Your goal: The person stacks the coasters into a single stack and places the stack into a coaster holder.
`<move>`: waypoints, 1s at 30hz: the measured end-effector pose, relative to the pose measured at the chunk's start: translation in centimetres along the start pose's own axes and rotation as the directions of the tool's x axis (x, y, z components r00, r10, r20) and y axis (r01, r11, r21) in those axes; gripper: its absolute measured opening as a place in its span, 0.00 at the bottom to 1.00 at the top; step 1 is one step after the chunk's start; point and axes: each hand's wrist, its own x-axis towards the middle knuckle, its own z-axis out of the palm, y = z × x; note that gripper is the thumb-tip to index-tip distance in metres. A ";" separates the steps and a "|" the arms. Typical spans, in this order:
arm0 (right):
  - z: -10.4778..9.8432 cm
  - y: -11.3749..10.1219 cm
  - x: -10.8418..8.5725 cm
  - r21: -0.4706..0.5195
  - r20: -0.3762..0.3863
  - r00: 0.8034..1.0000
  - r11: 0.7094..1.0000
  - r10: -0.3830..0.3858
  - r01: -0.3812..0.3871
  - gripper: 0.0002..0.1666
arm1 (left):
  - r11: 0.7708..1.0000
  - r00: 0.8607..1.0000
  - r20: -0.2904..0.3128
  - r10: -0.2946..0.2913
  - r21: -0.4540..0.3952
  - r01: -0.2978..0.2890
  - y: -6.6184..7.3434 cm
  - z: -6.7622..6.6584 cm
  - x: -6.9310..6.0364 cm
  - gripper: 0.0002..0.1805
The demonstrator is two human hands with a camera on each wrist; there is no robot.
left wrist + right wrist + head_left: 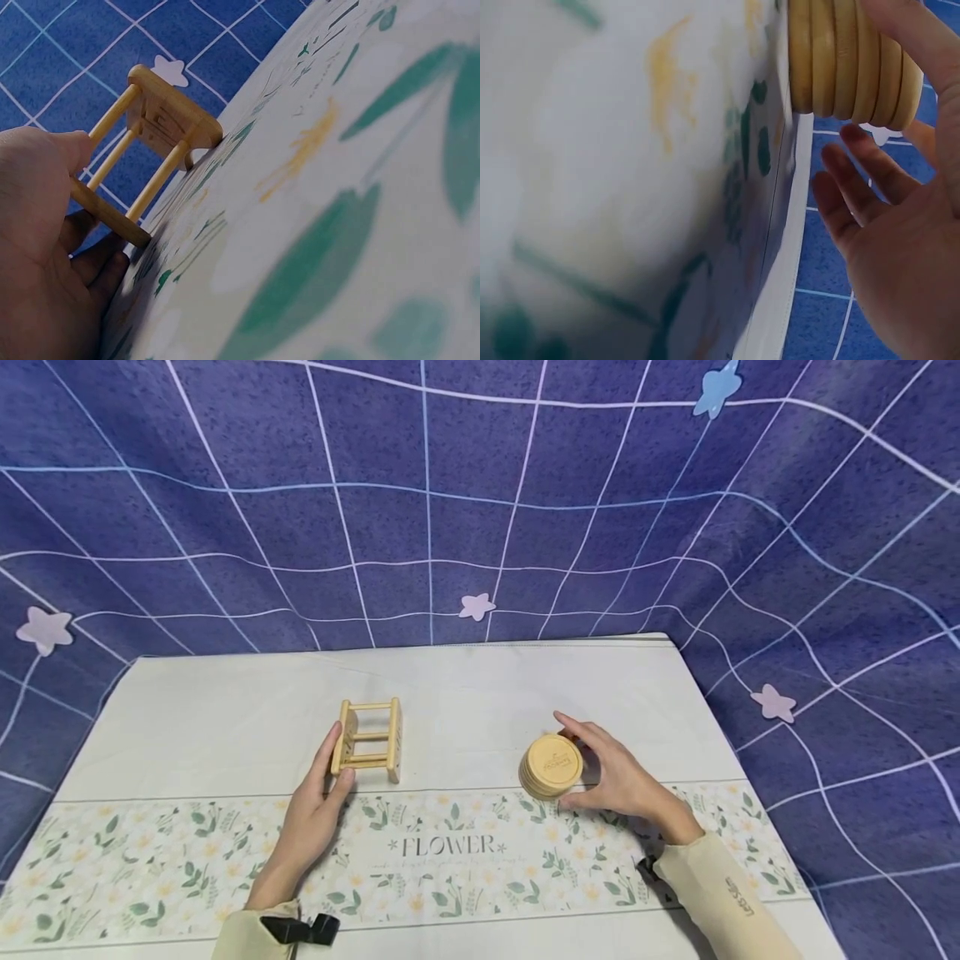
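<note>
On the left of the table, my left hand (309, 822) holds a small wooden coaster holder (393, 743) by its near side panel, thumb at the front corner and fingers along the outside. The left wrist view shows the holder's rods (159, 180) joining two end panels, with no coasters between them. To the right stands a stack of several round wooden coasters (553, 764), the top one bearing faint lettering. My right hand (618, 772) curves loosely beside the stack, thumb and forefinger spread about its right side. In the right wrist view, the thumb overlaps the coasters (845, 64); firm contact cannot be made out.
A white tablecloth (465, 693) covers the table, with a floral band (420, 893) printed "FLOWER" along the front. Behind and at the right hangs a blue gridded curtain (480, 527) with star shapes. The holder and the coaster stack stand well apart.
</note>
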 end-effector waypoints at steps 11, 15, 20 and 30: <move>0.1 0.3 -0.1 -0.042 0.016 0.997 0.996 0.079 -0.079 0.72 | 1.000 1.000 -0.011 0.015 -0.014 -0.015 0.0 0.0 0.1 0.40; 0.2 0.3 0.1 -0.059 0.029 0.996 0.994 0.090 -0.088 0.70 | 0.999 0.999 -0.019 0.027 -0.031 -0.027 0.0 0.0 0.0 0.40; 0.4 0.2 0.2 -0.041 0.035 0.995 0.995 0.088 -0.087 0.70 | 0.997 0.998 -0.024 0.057 -0.043 -0.058 0.0 0.0 0.0 0.40; 0.7 0.9 0.1 -0.028 0.029 0.998 0.998 0.059 -0.058 0.83 | 0.987 0.982 -0.103 0.159 0.012 -0.158 1.4 -0.2 0.0 0.43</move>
